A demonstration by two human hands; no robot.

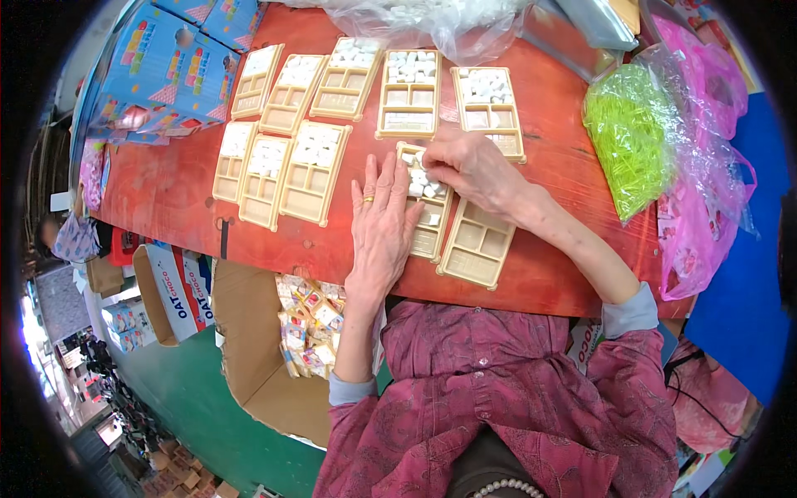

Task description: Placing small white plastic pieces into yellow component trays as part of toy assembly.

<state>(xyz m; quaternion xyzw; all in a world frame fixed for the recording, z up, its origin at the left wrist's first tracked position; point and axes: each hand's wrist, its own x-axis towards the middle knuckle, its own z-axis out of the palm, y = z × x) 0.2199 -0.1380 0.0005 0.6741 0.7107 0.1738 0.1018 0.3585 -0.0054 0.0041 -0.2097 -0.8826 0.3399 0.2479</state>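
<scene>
A beige compartment tray lies in front of me on the red table, with small white pieces in its far, large compartment. My left hand rests along this tray's left side, fingers stretched out and holding nothing; a ring is on one finger. Over the far compartment my right hand is closed, thumb and fingertips pinched at a small white piece. The fingers partly hide what they grip. Just right of this tray, partly under my right wrist, lies another beige tray with bare compartments showing.
Several beige trays with white pieces stand at left and along the back. Blue printed boxes are stacked far left. Bags of green sticks and pink plastic lie right. Below the table edge, a cardboard box holds small packets.
</scene>
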